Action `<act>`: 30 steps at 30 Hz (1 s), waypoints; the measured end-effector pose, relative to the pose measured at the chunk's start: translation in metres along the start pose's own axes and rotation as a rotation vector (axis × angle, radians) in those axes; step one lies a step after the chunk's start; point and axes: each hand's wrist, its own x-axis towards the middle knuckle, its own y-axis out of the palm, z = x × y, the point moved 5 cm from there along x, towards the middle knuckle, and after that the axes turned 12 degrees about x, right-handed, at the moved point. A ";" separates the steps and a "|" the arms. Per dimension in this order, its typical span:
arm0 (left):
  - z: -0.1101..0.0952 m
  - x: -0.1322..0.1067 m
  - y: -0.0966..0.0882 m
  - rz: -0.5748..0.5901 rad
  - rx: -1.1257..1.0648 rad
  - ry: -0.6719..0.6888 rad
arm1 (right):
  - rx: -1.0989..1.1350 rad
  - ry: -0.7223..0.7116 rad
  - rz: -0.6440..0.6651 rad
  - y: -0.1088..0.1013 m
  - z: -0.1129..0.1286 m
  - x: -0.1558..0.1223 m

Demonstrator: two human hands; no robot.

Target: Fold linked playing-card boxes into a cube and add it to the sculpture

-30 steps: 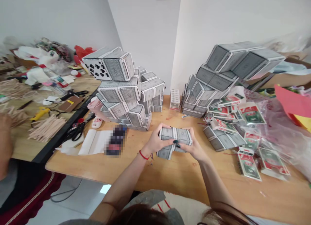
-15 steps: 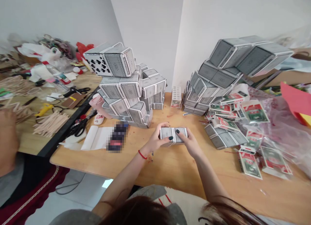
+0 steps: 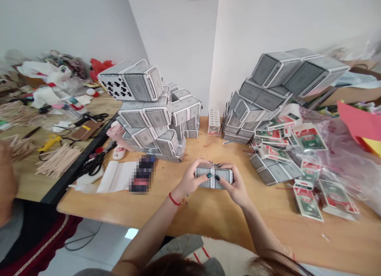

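Observation:
Between my hands, just above the wooden table [image 3: 143,212], is a box made of playing cards [image 3: 205,182], grey patterned backs outward with white edges. My left hand [image 3: 192,177] grips its left end, thumb on the near face, a red string on the wrist. My right hand [image 3: 238,184] holds the right end, its thumb on the same face; fingers of both hands are partly hidden behind. Left of them rises a stack of similar card boxes [image 3: 145,115]. Another stack of card boxes [image 3: 264,87] leans to the right. A flat joined card piece [image 3: 274,170] lies beneath packs at right.
Several red and green card packs [image 3: 308,200] and clear plastic wrap [image 3: 351,172] cover the right side. At left lie white paper [image 3: 116,176], a pixelated dark object [image 3: 143,174], black scissors [image 3: 97,161], and wooden sticks [image 3: 58,161]. Another person's arm [image 3: 6,184] shows at far left.
The card box has tilted in my hands, so its patterned long side now faces me. My right thumb has moved lower on it. The whole view has shifted slightly.

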 end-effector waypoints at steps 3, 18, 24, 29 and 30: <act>0.014 0.000 0.002 -0.049 -0.289 -0.237 | -0.076 -0.145 0.048 -0.001 0.011 -0.004; 0.033 0.004 0.001 -0.038 -0.436 -0.376 | 0.177 0.418 -0.101 0.004 -0.014 -0.004; 0.030 0.002 0.002 -0.127 -0.321 -0.374 | 0.143 0.456 -0.063 0.001 -0.012 -0.002; 0.028 0.000 0.004 -0.124 -0.198 -0.287 | 0.075 0.426 -0.084 0.001 -0.015 -0.002; 0.027 0.000 0.004 -0.119 -0.179 -0.269 | 0.069 0.416 -0.081 0.001 -0.015 -0.003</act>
